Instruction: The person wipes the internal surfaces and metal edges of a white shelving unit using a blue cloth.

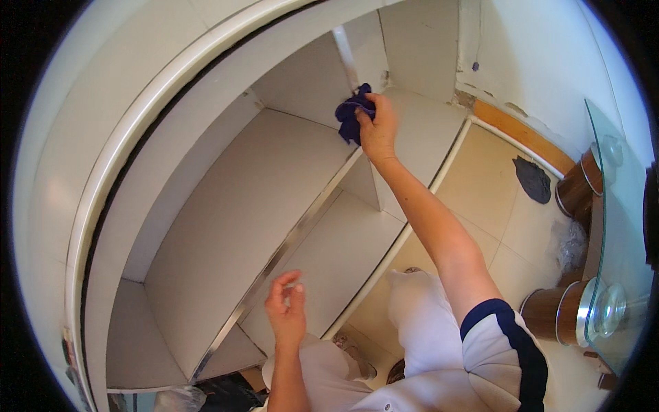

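Note:
My right hand (380, 129) grips a bunched dark blue cloth (350, 116) at the right part of a white cabinet. The cloth meets the front edge of the shelf, just below an upright light strip (345, 54). A wide white shelf board (242, 190) stretches to the left of it, with a shiny metal strip (285, 242) along its front. My left hand (287, 309) is lower down, near that strip, its fingers bent and holding nothing. Whether it touches the strip cannot be told. Below the shelf lies the cabinet's bottom board (355, 242).
A glass table top (612, 206) on brown cylindrical legs (545, 311) stands at the right. A dark rag or piece of plastic (533, 179) and a clear plastic bag (570, 247) lie on the tiled floor. Black plastic (229, 391) shows at the bottom left.

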A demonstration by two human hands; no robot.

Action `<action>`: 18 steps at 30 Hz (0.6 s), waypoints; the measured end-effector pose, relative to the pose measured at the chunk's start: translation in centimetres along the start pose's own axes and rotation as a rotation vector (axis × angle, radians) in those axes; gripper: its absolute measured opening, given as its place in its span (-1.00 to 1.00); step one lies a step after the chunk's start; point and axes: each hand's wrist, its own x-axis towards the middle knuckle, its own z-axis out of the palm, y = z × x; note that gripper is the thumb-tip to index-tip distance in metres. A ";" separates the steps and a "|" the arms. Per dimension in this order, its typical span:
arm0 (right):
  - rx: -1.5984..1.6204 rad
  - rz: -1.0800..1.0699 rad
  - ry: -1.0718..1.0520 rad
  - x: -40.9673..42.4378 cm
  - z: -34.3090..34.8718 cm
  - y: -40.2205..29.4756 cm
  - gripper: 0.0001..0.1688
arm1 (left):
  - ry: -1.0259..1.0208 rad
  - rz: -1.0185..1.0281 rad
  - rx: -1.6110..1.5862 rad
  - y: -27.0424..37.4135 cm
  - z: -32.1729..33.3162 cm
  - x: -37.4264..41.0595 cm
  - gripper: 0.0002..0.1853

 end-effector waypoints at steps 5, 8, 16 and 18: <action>0.176 -0.015 0.047 5.1 -1.8 -4.8 -0.70 | 0.098 0.423 0.510 3.3 -1.6 5.4 -0.59; 0.250 -0.026 0.088 10.3 -0.8 -7.3 -0.69 | -0.012 0.436 0.741 2.0 -0.6 10.7 -0.47; 0.624 0.376 -0.188 10.2 -0.5 -1.9 -0.66 | -0.059 0.369 0.920 -2.2 1.8 13.6 -0.38; 0.672 0.447 -0.206 8.8 -0.9 -0.2 -0.66 | -0.071 0.352 0.950 -2.4 1.9 13.1 -0.37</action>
